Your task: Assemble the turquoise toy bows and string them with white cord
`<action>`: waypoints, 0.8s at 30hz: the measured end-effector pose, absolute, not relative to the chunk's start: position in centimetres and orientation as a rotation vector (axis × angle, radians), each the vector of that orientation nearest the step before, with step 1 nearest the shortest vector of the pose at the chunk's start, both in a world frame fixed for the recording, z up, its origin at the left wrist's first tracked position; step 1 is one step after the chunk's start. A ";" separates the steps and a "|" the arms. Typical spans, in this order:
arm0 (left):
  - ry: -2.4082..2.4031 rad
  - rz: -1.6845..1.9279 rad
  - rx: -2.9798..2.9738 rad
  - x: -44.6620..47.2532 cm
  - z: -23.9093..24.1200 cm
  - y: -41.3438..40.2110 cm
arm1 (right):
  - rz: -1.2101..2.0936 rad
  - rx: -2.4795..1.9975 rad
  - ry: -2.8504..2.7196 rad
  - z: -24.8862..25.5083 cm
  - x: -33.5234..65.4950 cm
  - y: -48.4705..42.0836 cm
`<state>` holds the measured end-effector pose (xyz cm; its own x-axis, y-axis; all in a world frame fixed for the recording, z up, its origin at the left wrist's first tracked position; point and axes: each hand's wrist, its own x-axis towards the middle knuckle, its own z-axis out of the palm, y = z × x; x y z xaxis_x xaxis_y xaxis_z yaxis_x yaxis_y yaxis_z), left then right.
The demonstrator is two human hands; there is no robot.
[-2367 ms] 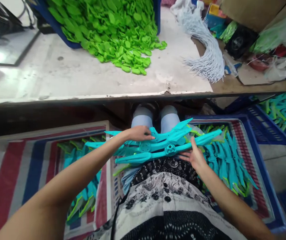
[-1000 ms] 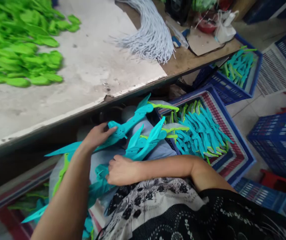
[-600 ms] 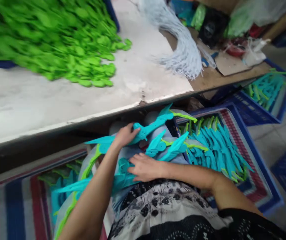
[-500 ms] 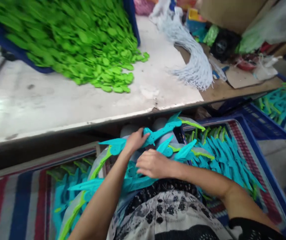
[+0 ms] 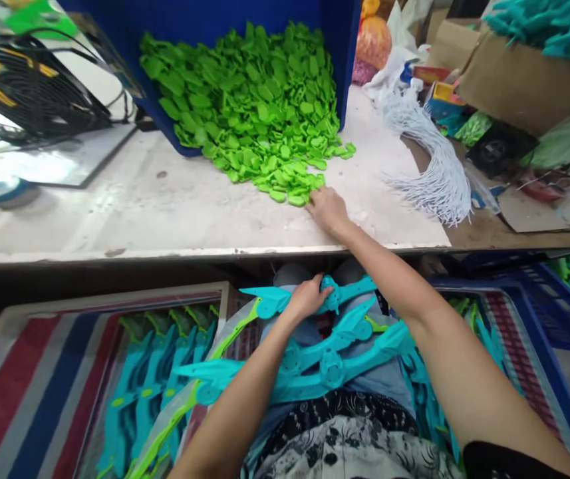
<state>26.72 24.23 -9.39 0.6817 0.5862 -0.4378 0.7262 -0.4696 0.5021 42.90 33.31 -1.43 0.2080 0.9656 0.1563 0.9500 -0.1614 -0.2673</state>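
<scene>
My left hand [image 5: 308, 297] is closed around the middle of a turquoise plastic toy bow [image 5: 275, 299] with a bright green limb, held above my lap. More turquoise bows [image 5: 298, 387] lie across my thighs, nearer my waist. My right hand [image 5: 330, 211] is stretched out over the white tabletop. Its fingertips are pinched at the near edge of a heap of small green plastic pieces [image 5: 275, 126]. Those fingertips partly cover the piece they touch. The heap spills from a tipped blue bin [image 5: 348, 73].
Rows of bows lie in a striped-lined crate [image 5: 40, 372] at left and a blue crate [image 5: 539, 359] at right. On the table are a bundle of white strings [image 5: 434, 166], a black fan [image 5: 30, 93], a tape roll [image 5: 2, 191] and a cardboard box [image 5: 529, 80].
My right hand has moved from above the bows on my lap, forward to the green pieces on the table. My left hand keeps hold of the bow. The view has shifted left and up.
</scene>
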 end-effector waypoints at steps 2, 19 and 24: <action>0.938 -0.232 2.176 26.6 -9.8 25.0 | 0.071 -2.172 -1.715 -1.4 42.8 33.0; 0.826 0.086 1.542 27.0 -11.3 26.8 | 0.919 -2.042 -0.871 -10.8 37.6 13.0; 0.831 0.100 1.475 26.9 -11.5 27.0 | 0.919 -2.108 -0.830 -11.1 37.2 14.2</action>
